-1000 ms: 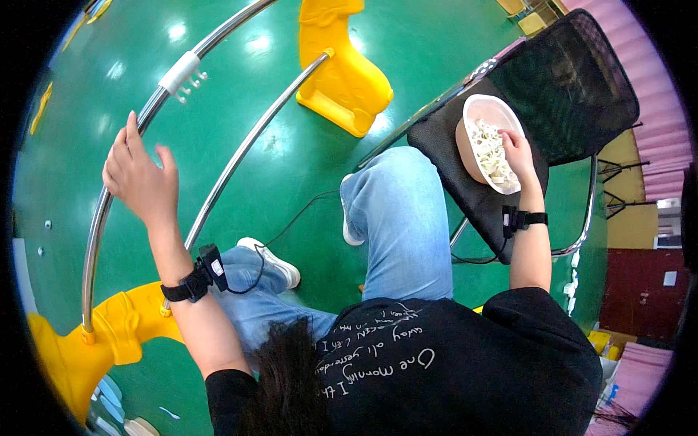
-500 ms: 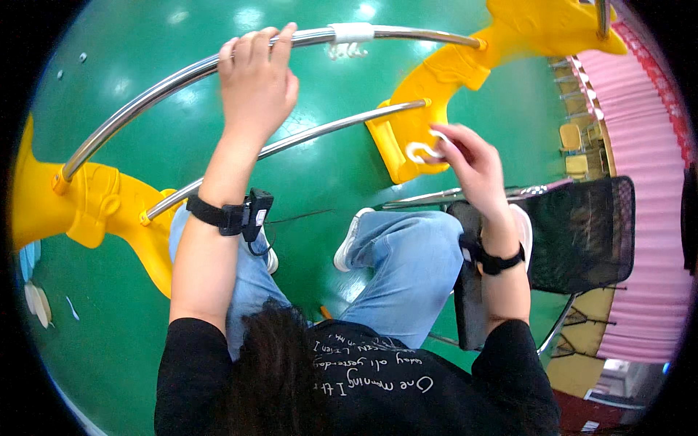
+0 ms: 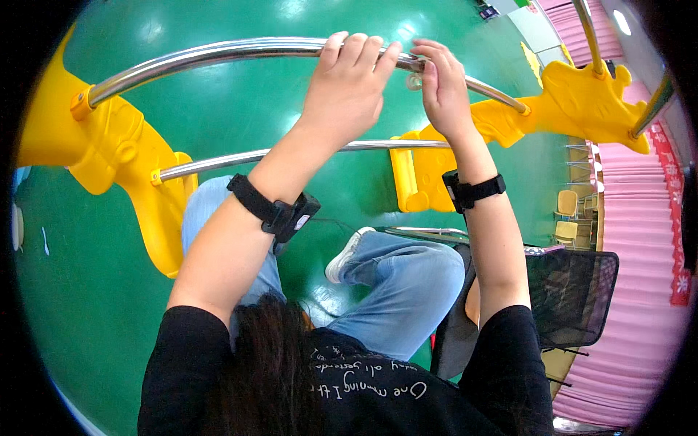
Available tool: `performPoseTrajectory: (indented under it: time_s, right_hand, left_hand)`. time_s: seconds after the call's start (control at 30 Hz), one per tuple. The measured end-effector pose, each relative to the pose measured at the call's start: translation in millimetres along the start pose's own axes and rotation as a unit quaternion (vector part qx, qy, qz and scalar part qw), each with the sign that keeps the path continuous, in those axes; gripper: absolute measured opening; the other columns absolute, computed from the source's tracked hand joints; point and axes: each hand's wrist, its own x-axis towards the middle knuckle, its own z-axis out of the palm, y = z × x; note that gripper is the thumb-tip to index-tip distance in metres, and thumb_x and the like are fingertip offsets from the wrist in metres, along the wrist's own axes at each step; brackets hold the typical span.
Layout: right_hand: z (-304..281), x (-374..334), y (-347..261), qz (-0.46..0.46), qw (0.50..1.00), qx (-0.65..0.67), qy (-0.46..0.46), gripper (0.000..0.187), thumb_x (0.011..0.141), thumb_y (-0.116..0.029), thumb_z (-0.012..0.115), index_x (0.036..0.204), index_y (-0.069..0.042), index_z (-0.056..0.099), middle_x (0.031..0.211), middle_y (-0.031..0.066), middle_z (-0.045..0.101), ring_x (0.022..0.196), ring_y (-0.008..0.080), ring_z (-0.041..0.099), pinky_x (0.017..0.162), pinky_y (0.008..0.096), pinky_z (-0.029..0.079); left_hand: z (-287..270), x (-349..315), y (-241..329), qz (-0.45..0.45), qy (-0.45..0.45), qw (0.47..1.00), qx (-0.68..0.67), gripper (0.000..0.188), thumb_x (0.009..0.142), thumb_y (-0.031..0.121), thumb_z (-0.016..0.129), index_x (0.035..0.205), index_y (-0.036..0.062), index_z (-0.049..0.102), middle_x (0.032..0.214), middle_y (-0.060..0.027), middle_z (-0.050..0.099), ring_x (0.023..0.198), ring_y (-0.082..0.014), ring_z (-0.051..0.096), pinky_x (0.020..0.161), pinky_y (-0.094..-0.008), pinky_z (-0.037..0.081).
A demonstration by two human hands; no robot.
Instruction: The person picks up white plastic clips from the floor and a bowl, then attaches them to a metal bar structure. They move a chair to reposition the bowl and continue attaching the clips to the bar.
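Observation:
My left hand (image 3: 347, 91) is closed over the top of the curved upper metal bar (image 3: 218, 52), its fingers lying side by side across the tube. Just right of it, my right hand (image 3: 445, 91) reaches the same bar with bent fingers. By its fingertips, under the bar, a small whitish curled piece (image 3: 414, 81) shows, apparently a plastic S-hook; most of it is hidden. The white sleeve seen earlier on the bar is out of sight, seemingly behind my left hand. Yellow moulded end pieces (image 3: 116, 134) carry the bar at both sides.
A lower metal bar (image 3: 251, 155) runs parallel below. The giraffe-shaped yellow end (image 3: 582, 98) stands at right, on a green floor (image 3: 109, 305). A black mesh chair (image 3: 571, 298) is beside my right arm; small chairs (image 3: 567, 203) and a pink curtain (image 3: 636, 254) lie beyond.
My right hand has risen from beside the chair, where it held a white S-hook, to the upper bar. My left hand has shifted right along the bar. The view has moved too.

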Motion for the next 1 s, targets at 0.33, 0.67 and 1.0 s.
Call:
performPoseTrajectory:
  time_s: [0.33,0.67,1.0]
  right_hand:
    - [6,-4,5,-0.020,0.998,-0.055,-0.004,0.027,0.091,-0.016,0.037,0.107,-0.003,0.055,0.116,0.0119,0.054,0.098,0.0297,0.052,0.087,0.0345,0.039]
    - [-10,7,-24,0.044,0.997,-0.058,-0.021,0.031,0.090,-0.020,0.040,0.108,0.002,0.054,0.114,0.0191,0.053,0.097,0.0360,0.050,0.084,0.0405,0.040]
    - [-137,-120,-39,0.259,0.961,-0.059,-0.078,0.030,0.084,-0.007,0.055,0.114,-0.004,0.055,0.129,0.0129,0.045,0.122,0.0260,0.038,0.103,0.0365,0.027]
  left_hand:
    - [-3,-1,0,0.007,-0.013,0.999,0.037,0.057,0.067,0.012,0.061,0.123,0.0139,0.049,0.114,-0.0053,0.050,0.109,-0.0206,0.043,0.098,-0.0394,0.027]
    - [-12,3,4,0.013,-0.017,1.000,0.013,0.052,0.069,0.013,0.057,0.120,0.0116,0.049,0.111,-0.0068,0.050,0.108,-0.0217,0.043,0.098,-0.0395,0.027]
    - [-10,-2,3,0.009,-0.022,0.999,0.029,0.054,0.069,0.013,0.059,0.122,0.0152,0.049,0.111,-0.0038,0.050,0.107,-0.0195,0.044,0.097,-0.0389,0.028]
